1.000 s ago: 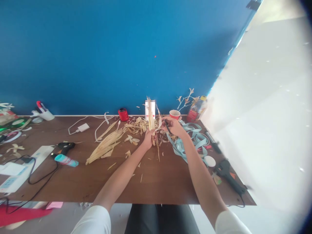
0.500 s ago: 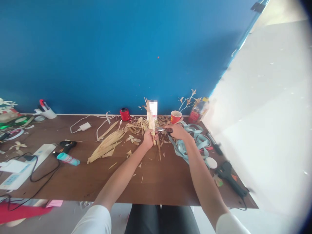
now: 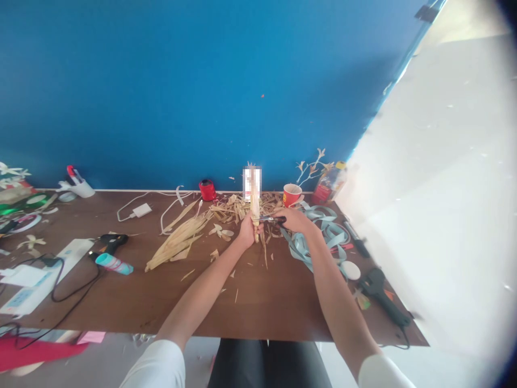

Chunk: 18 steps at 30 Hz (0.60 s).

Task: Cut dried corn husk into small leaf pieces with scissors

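My left hand (image 3: pixel 247 231) is closed around the lower end of an upright bundle of dry corn husk (image 3: pixel 254 209). My right hand (image 3: pixel 293 218) grips a pair of scissors (image 3: pixel 269 219), whose blades point left and reach the husk just above my left fingers. Whether the blades touch the husk or close on it is too small to tell. The bundle's frayed top stands in front of a white, blurred-out rectangle (image 3: pixel 247 188). Loose husk strips (image 3: pixel 230 208) lie in a heap behind my hands, and a larger sheaf of husk (image 3: pixel 175 245) rests to the left.
A red paper cup (image 3: pixel 291 195) and tangled light-blue ribbon (image 3: pixel 301 245) sit by my right hand. At the right edge lies a glue gun (image 3: pixel 382 293). On the left are a second glue gun (image 3: pixel 113 242), a blue roll (image 3: pixel 114 263), a power strip (image 3: pixel 48 280) and cords.
The husk bundle has turned slightly, its top now more upright and narrower. The scissors sit a little lower and flatter against it. Both hands have barely moved.
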Motion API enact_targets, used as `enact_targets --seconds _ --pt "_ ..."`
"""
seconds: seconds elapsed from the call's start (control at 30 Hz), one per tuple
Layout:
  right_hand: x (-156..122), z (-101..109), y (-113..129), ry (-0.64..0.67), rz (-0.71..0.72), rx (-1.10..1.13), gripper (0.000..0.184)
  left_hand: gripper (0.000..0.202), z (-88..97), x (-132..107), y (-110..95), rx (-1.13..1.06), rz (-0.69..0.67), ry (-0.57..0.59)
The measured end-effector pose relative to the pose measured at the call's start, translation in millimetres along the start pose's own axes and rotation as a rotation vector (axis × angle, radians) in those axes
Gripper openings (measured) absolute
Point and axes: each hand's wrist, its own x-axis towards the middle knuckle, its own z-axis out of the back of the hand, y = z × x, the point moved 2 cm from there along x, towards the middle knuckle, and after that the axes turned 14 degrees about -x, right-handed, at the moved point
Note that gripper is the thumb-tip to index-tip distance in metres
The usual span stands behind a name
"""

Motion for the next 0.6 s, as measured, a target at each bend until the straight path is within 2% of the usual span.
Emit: enact_targets --seconds 0.33,0.43,0.6 --pt "-6.4 12.4 3.3 0.049 -0.057 -0.094 0.041 0.038 3.9 2.8 2.9 0.028 0.001 -0.025" --pt "-7.7 15.6 5.4 0.054 -0.03 -0.087 0.04 0.038 2.6 2.0 2.7 0.037 -0.011 -0.007" --pt "-7.4 16.2 0.7 -0.014 -0.064 -0.007 0.043 0.039 -2.2 -0.9 1.5 0.052 -0.003 0.021"
